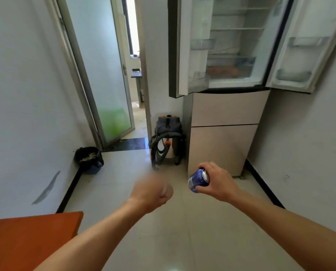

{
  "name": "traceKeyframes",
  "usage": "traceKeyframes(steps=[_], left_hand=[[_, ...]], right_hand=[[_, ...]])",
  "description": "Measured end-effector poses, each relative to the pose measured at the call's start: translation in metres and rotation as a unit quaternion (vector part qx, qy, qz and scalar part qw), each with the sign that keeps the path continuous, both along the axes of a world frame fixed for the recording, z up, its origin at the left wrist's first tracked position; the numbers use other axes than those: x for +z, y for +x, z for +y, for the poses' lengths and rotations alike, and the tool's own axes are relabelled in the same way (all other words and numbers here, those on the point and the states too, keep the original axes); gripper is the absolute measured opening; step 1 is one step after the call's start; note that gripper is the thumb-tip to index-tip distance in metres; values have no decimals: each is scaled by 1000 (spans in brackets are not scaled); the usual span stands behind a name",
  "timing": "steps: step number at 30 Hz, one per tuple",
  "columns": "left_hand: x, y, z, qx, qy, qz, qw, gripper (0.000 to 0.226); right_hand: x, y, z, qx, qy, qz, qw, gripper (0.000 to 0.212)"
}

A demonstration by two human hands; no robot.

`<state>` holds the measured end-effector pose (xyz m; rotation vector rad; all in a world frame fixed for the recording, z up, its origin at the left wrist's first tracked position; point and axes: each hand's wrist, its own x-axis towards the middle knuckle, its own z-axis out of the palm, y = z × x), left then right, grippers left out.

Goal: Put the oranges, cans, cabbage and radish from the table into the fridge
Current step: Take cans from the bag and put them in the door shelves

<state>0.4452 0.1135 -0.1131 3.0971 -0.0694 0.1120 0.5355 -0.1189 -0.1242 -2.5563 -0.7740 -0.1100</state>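
Note:
My right hand (216, 180) grips a blue can (198, 179), held on its side low in front of the fridge (225, 118). Both upper fridge doors stand wide open. Inside, the wire shelves look bare, and orange shapes, probably oranges (222, 71), lie in the bottom drawer behind its clear front. My left hand (153, 191) is blurred, held out over the floor with fingers curled under; I see nothing in it. A corner of the orange table (32, 237) shows at the lower left.
A grey vacuum cleaner (168, 139) with a coiled hose stands left of the fridge. A black-lined bin (88, 159) sits against the left wall. A frosted glass door (104, 75) is open onto a hallway. Pale tiled floor lies between me and the fridge.

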Motion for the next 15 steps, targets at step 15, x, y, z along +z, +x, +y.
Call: traceKeyframes(steps=[15], left_hand=[[76, 351, -17, -103, -21, -125, 987, 61]], right_hand=[[63, 290, -44, -132, 79, -64, 986, 68]])
